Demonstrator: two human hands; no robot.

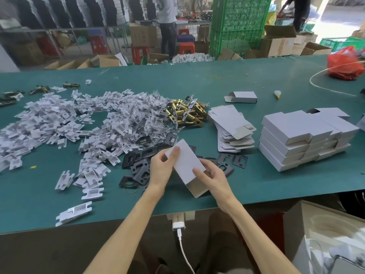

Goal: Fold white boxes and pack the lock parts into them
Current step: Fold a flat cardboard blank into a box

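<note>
A: In the head view, we are holding the white rectangular cardboard box [186, 165] just above the green table mat [256, 175]. The mat's front edge is running a little nearer us than the box. Our left hand [161, 171] is curling its fingers round the far end. Our right hand [212, 178] is pinching the near side, thumb on top.

B: The near end is gaping open and tilting down toward us. We are not seeing whether anything is inside. If something is, it is risking a slide out over that edge.

A: We are also squeezing thin card from both ends. With too much pressure, we are likely denting a wall or springing the closed flap.

B: The flat black metal strike plates [138, 167] are lying under and just left of the box, so a careless swing is liable to scatter them. The brass-coloured cylindrical latches [186, 111] are sitting beyond the box. The leaning stack of flat white box blanks [231, 127] is standing beyond it to the right, and a nudge could topple that stack.

A: Are we reading any writing?

B: We are finding none on the box, the blanks, or the pile of folded white boxes [296, 135] well right of the box. The brown cartons [142, 36] far beyond it are carrying dark print, too small to read.
</note>
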